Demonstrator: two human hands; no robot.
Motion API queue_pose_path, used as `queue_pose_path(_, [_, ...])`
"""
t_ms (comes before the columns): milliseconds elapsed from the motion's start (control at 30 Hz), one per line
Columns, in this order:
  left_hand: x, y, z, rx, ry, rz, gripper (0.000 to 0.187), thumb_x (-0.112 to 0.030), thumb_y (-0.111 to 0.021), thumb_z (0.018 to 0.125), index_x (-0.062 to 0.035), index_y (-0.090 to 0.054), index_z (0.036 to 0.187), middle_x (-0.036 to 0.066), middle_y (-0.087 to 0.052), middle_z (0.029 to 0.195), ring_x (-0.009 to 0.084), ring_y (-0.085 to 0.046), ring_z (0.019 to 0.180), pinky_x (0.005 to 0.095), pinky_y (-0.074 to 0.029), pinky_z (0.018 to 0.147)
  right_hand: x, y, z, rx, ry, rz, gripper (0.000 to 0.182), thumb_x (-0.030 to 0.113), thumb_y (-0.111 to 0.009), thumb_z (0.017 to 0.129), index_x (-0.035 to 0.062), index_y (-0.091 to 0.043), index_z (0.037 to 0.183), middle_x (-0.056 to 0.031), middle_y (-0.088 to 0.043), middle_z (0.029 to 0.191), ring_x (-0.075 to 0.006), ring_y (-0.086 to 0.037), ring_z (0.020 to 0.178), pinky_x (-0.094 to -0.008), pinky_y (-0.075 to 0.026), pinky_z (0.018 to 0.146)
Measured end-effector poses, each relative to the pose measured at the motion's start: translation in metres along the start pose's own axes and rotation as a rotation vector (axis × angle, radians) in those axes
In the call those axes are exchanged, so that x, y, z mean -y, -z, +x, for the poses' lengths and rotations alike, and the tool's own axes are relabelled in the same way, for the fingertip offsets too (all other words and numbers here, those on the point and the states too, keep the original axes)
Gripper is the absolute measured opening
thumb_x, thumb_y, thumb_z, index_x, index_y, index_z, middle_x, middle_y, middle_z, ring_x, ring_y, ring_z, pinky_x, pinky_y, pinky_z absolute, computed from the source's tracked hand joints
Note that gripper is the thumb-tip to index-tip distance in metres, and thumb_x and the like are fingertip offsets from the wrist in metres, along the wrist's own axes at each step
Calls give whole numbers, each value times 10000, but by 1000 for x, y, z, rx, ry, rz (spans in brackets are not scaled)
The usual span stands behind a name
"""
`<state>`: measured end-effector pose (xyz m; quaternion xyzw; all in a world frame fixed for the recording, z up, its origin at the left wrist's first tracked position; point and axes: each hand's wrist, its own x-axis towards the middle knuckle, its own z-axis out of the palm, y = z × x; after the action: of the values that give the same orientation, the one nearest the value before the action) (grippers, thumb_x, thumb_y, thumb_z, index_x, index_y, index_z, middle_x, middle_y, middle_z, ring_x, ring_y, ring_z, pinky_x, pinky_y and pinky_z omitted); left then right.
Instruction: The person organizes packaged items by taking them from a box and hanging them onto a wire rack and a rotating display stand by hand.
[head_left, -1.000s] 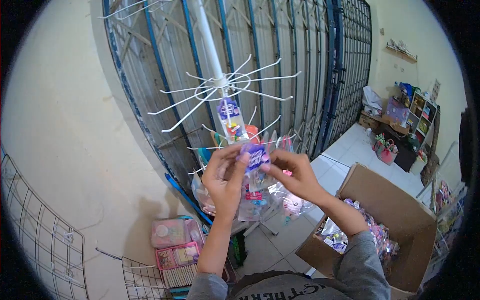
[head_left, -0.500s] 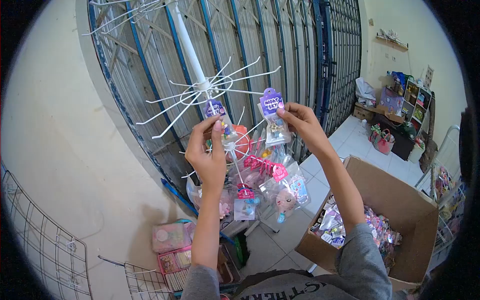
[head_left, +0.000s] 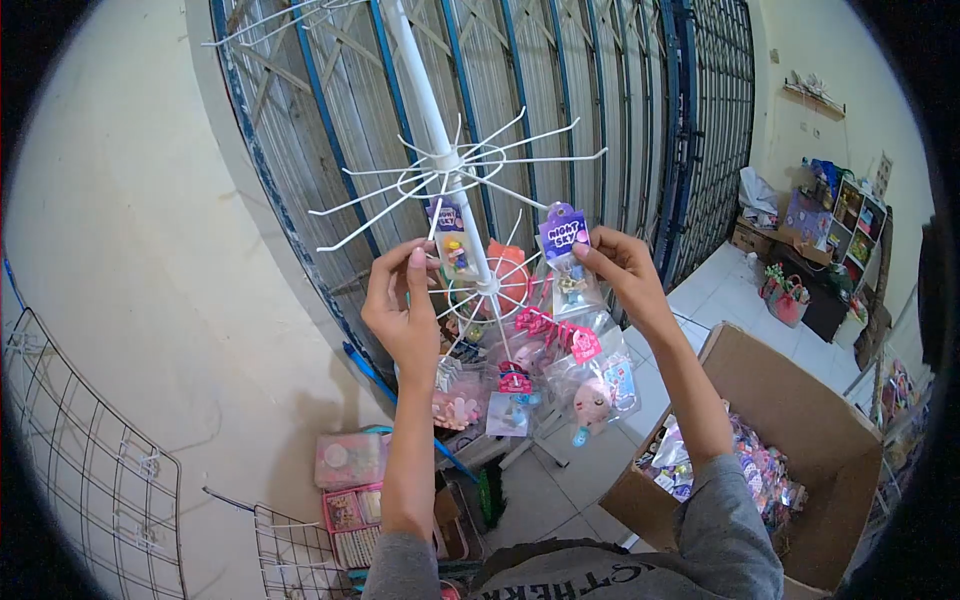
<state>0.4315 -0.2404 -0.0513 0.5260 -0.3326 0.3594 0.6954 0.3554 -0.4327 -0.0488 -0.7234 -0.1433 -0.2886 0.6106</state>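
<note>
My right hand (head_left: pixel 622 275) pinches a small clear packet of charms (head_left: pixel 572 287) by its purple "Night Sky" header card. The card's top is at the tip of a white prong on the display rack (head_left: pixel 446 160). A second Night Sky packet (head_left: pixel 457 255), with yellow and blue pieces inside, hangs under the same tier, partly behind the pole. My left hand (head_left: pixel 400 315) is beside this packet, its fingertips right at the left edge and its thumb apart from it. Bagged pink plush charms (head_left: pixel 592 398) hang on the tier below.
A cardboard box (head_left: pixel 800 395) with many small packets stands at the lower right. Pink cases (head_left: pixel 350 460) are stacked at lower left, near wire grids (head_left: pixel 85 460). A folding metal gate (head_left: pixel 620 120) rises behind the rack. Shelves (head_left: pixel 855 225) stand farther back.
The view has shifted, so the rack sits lower and farther right. My left thumb has come off the left packet. My right hand still pinches its packet at the prong tip.
</note>
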Motion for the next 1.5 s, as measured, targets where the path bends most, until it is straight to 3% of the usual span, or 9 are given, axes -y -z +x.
queue_pose_path(400, [1,5,3,-55,44,-21,129,-79,-467,796,10,-500,882,84,-557,818,97,-518,657,187,-395,549,-24,-11,24,-34,77,-174,250,188,-536,743,-9,-469,604,-15,-425,490,-46,-335,474,-225,-264,418])
queue_pose_path(600, [0,1,-4,-120,42,46,193,-122,-425,823,9,-439,964,96,-529,832,92,-480,629,190,-383,532,-54,-44,74,-125,165,-357,262,229,-534,682,-32,-525,677,-186,-526,607,-299,-525,545,-356,-388,504])
queue_pose_path(733, [-3,-16,-39,-430,-245,174,278,-159,-419,810,20,-342,1007,101,-391,1003,145,-440,756,240,-369,652,-53,-22,56,-120,150,-430,318,272,-556,715,-24,-525,827,-130,-571,657,-217,-574,616,-289,-444,555])
queue_pose_path(933, [-32,-122,-115,531,-31,-102,187,22,-494,694,7,-475,880,111,-465,863,154,-439,665,243,-382,591,-48,130,-88,-94,-27,-708,256,240,-518,750,2,-522,843,-146,-576,702,-228,-572,638,-316,-443,569])
queue_pose_path(1167, [-6,-299,-243,1924,166,53,368,-165,-589,653,-29,-489,980,146,-533,958,261,-509,890,332,-416,720,-52,309,-341,43,-878,-1094,218,191,-546,678,66,-560,856,-134,-582,751,-262,-567,661,-333,-447,598])
queue_pose_path(1267, [23,-341,-340,2137,-28,64,611,-297,-665,544,-50,-463,1065,183,-479,1046,293,-456,981,347,-373,830,-51,322,-401,-13,-1300,-1092,306,245,-570,653,126,-564,935,-151,-580,771,-275,-560,736,-355,-437,662])
queue_pose_path(1333, [22,-347,-389,2120,-146,261,760,-507,-648,493,-207,-401,1147,141,-359,1191,336,-323,1096,499,-281,869,-117,342,-471,10,-1140,-1315,439,364,-568,640,153,-522,1022,-175,-546,909,-293,-519,860,-389,-403,755])
queue_pose_path(1400, [3,-351,-409,2141,-151,190,853,-569,-634,456,-232,-341,1182,133,-326,1215,351,-275,1121,532,-247,874,-98,321,-443,377,-1464,-1042,596,502,-546,605,177,-457,1096,-156,-438,1105,-336,-442,972,-402,-356,832])
queue_pose_path(1500, [-8,-348,-436,2180,-177,175,906,-571,-644,432,-247,-294,1202,135,-314,1220,359,-244,1133,515,-232,895,-121,305,-474,186,-1259,-1112,726,594,-513,576,197,-364,1166,-177,-322,1197,-367,-399,1009,-418,-354,828])
